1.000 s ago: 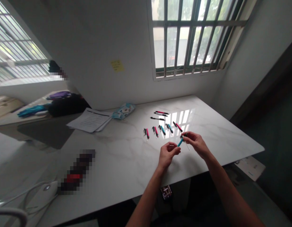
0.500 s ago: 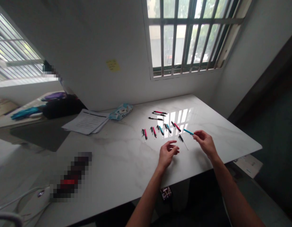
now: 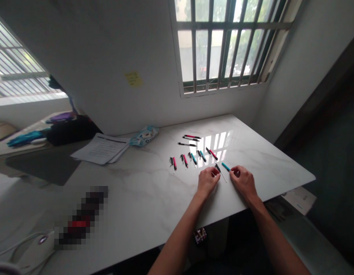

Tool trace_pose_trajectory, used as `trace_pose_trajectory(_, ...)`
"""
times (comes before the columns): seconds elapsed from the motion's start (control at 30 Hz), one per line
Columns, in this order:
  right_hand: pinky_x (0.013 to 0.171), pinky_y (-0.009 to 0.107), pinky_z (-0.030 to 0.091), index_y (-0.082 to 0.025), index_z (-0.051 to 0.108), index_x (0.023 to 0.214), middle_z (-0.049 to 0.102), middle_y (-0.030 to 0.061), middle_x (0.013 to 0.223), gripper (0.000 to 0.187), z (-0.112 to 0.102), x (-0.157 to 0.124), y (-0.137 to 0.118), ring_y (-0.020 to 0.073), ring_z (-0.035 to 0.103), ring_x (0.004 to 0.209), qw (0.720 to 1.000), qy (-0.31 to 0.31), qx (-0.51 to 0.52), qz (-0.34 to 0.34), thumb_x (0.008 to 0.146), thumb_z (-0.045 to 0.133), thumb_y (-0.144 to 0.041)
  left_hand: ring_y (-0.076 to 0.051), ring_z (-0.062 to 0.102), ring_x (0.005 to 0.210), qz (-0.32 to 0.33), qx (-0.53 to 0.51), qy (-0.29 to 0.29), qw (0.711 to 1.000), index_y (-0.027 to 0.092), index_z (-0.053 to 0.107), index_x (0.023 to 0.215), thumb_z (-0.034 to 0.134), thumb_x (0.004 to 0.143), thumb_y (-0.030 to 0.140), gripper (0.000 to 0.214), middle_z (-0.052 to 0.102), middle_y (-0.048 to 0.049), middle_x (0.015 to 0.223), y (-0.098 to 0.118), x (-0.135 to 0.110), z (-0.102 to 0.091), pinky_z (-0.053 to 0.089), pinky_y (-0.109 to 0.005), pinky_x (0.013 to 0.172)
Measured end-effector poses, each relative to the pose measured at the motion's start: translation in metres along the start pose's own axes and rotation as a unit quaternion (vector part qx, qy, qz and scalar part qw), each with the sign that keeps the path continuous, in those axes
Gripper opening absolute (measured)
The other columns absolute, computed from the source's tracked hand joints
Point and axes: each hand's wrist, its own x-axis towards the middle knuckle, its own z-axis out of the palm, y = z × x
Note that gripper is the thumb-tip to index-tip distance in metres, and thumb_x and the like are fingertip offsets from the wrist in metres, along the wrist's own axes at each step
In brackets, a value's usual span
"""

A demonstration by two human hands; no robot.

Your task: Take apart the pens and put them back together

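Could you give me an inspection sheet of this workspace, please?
Surface: pale, marbled table with window light reflecting off it.
Job's things: teal pen barrel; black pen part with a thin refill; a row of five red or teal barrels, with black parts beside them; three pens behind.
Clutter: papers, blue-and-white packet, pixelated dark object.
Grippers: bare hands; right hand holds the teal barrel; left hand is by the black part, contact unclear.
Cables: pale cables, lower left.
Surroundings: barred window, yellow note on the wall.
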Motion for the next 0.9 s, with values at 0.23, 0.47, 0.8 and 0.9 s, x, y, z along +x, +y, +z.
trace_pose_trajectory(0.23,0.077,0.034,0.047,-0.021,0.074,0.097,0.073,0.0068,0.085,0.028,0.000,0.000,-0.001,0.0227,0.066,0.075,0.999,-0.023,0.028,-0.002,0.093,0.059,-0.044,-0.016,0.072,0.078,0.005,0.025,-0.009,1.000,0.023,0.078,0.090,0.068,0.085,0.013,0.016,0.078,-0.0018,0.087,0.002,0.005,0.011,0.053,-0.029,0.084)
trace_pose_trajectory(0.47,0.079,0.035,0.047,-0.022,0.076,0.097,0.073,0.0069,0.086,0.028,0.005,0.001,0.003,0.0234,0.065,0.078,0.999,-0.031,0.008,-0.028,0.094,0.058,-0.043,-0.016,0.071,0.079,0.020,0.037,0.007,0.999,0.022,0.077,0.089,0.067,0.083,0.008,0.018,0.078,-0.0019,0.091,-0.006,0.008,0.014,0.052,-0.027,0.082)
trace_pose_trajectory(0.8,0.081,0.037,0.046,-0.022,0.077,0.096,0.072,0.0075,0.081,0.037,0.000,0.001,-0.002,0.0249,0.064,0.078,0.996,-0.067,0.000,-0.063,0.097,0.055,-0.052,-0.015,0.070,0.078,0.019,0.013,0.013,1.000,0.023,0.073,0.099,0.071,0.081,0.010,0.022,0.077,-0.0020,0.099,-0.004,0.006,0.008,0.052,-0.028,0.082)
trace_pose_trajectory(0.9,0.083,0.037,0.046,-0.022,0.077,0.099,0.072,0.0074,0.083,0.035,-0.001,0.001,-0.002,0.0252,0.063,0.080,0.995,-0.074,-0.004,-0.066,0.097,0.056,-0.051,-0.017,0.070,0.082,0.003,0.037,0.031,0.999,0.022,0.072,0.106,0.076,0.080,0.014,0.028,0.076,-0.0037,0.101,-0.008,0.006,0.005,0.052,-0.030,0.084)
